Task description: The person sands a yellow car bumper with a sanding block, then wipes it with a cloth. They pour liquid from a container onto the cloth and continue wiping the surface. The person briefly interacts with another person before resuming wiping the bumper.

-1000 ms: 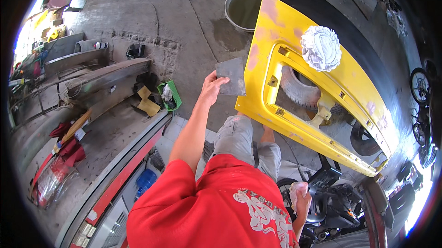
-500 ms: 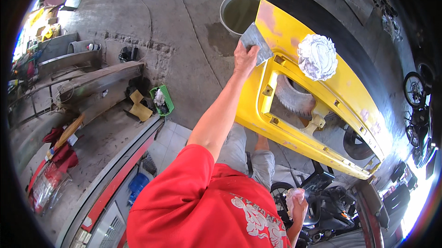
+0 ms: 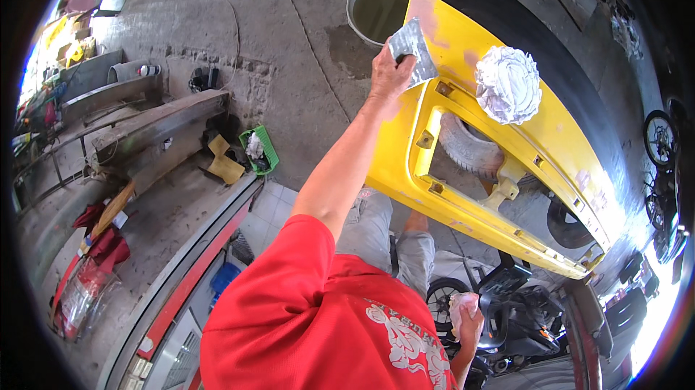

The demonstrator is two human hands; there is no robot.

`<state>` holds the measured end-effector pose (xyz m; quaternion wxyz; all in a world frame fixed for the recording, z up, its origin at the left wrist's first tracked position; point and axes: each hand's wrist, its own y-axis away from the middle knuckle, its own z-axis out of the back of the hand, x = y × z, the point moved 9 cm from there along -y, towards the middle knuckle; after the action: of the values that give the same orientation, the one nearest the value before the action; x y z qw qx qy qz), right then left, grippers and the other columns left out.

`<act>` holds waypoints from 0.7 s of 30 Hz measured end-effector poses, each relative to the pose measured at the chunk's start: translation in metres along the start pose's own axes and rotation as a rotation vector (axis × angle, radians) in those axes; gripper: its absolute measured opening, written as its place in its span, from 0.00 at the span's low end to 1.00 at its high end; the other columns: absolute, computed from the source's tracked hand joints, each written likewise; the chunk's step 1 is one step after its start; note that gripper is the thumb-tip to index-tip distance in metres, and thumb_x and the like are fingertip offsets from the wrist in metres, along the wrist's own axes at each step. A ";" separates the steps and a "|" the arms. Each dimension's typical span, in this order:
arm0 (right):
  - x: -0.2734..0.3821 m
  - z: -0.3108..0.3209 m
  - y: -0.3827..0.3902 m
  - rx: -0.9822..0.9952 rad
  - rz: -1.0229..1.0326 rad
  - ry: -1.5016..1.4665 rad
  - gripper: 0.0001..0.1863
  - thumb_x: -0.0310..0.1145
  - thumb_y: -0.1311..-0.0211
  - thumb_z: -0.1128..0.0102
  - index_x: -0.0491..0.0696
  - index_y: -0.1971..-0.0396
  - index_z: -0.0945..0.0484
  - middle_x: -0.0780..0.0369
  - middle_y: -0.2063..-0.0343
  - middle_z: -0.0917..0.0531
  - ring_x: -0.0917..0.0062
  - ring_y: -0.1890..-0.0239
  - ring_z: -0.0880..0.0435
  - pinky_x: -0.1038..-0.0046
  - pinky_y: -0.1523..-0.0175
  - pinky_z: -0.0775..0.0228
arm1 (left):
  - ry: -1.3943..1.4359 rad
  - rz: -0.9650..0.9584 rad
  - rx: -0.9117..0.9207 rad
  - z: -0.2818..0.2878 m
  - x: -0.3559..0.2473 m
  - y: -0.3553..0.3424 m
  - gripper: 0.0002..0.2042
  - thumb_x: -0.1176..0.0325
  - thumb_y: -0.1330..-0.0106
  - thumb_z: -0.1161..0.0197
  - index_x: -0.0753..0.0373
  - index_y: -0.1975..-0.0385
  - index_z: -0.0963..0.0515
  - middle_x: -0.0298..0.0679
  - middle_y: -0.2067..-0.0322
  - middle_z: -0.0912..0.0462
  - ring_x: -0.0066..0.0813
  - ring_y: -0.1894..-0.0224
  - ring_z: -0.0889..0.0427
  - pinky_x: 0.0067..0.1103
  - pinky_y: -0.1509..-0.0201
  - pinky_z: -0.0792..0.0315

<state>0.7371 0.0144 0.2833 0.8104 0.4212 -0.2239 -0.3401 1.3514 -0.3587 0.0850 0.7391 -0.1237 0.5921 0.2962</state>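
My left hand reaches out to the left end of a yellow car bumper. Between its thumb and fingers is a grey sheet of sandpaper, which lies against the bumper's edge. Dull pinkish patches mark the yellow paint nearby. Low at the right, my right hand is closed round a crumpled pinkish-white cloth, held away from the bumper. A bunched white cloth rests on top of the bumper.
A round bucket of cloudy water stands just beyond the bumper's left end. Cables cross the concrete floor. A tyre shows through the bumper opening. A black motorcycle stands at the lower right; a green basket sits at the left.
The view has shifted slightly. My left hand and the sandpaper have moved a little along the bumper's left end. My right hand still grips the cloth.
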 end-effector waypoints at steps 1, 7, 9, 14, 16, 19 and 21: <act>0.002 0.002 0.000 -0.013 0.003 0.008 0.23 0.37 0.34 0.32 0.36 0.45 0.17 0.50 0.58 0.09 0.64 0.55 0.10 0.63 0.47 0.22 | 0.010 -0.008 -0.008 0.002 -0.002 0.001 0.16 0.69 0.35 0.35 0.64 0.48 0.21 0.50 0.60 0.11 0.46 0.56 0.09 0.35 0.50 0.19; 0.005 0.010 0.000 -0.030 -0.009 -0.029 0.24 0.37 0.34 0.31 0.36 0.44 0.17 0.49 0.57 0.10 0.64 0.55 0.11 0.63 0.46 0.22 | -0.005 0.027 -0.021 0.005 -0.017 0.013 0.16 0.70 0.33 0.36 0.64 0.46 0.23 0.51 0.59 0.12 0.46 0.57 0.11 0.34 0.48 0.20; 0.005 0.013 0.001 -0.043 -0.019 -0.012 0.24 0.37 0.34 0.31 0.36 0.44 0.17 0.49 0.57 0.10 0.64 0.55 0.11 0.62 0.46 0.22 | 0.050 0.052 -0.013 0.002 -0.021 0.017 0.17 0.70 0.33 0.37 0.65 0.45 0.23 0.52 0.59 0.13 0.47 0.56 0.12 0.35 0.48 0.21; 0.010 0.019 0.003 -0.097 0.057 -0.032 0.24 0.37 0.34 0.31 0.35 0.46 0.17 0.47 0.58 0.10 0.61 0.56 0.11 0.61 0.46 0.22 | 0.010 0.087 -0.057 -0.003 -0.025 0.014 0.19 0.71 0.32 0.38 0.67 0.43 0.24 0.54 0.56 0.13 0.46 0.54 0.12 0.36 0.46 0.22; 0.006 0.017 0.003 -0.093 0.055 -0.024 0.24 0.38 0.35 0.31 0.35 0.46 0.17 0.46 0.59 0.10 0.59 0.56 0.11 0.60 0.47 0.22 | 0.079 0.147 -0.005 -0.014 -0.018 0.008 0.18 0.74 0.31 0.35 0.65 0.42 0.22 0.47 0.55 0.12 0.39 0.54 0.12 0.34 0.47 0.21; 0.010 0.019 0.005 -0.128 0.116 -0.030 0.24 0.39 0.36 0.30 0.35 0.48 0.17 0.45 0.60 0.11 0.54 0.57 0.11 0.58 0.48 0.23 | 0.572 0.249 0.055 -0.020 -0.009 0.003 0.18 0.76 0.32 0.31 0.63 0.43 0.20 0.40 0.54 0.11 0.32 0.54 0.12 0.30 0.46 0.21; 0.021 0.020 0.005 -0.167 0.168 -0.052 0.24 0.38 0.36 0.30 0.34 0.49 0.17 0.44 0.60 0.11 0.51 0.56 0.11 0.57 0.48 0.23 | 0.559 0.238 0.119 0.002 -0.010 0.000 0.17 0.79 0.35 0.28 0.66 0.46 0.18 0.37 0.53 0.11 0.27 0.52 0.14 0.26 0.45 0.22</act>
<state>0.7399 -0.0099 0.3003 0.8623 0.3232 -0.2501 -0.2991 1.3517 -0.3603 0.0950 0.5138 -0.0867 0.7990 0.3001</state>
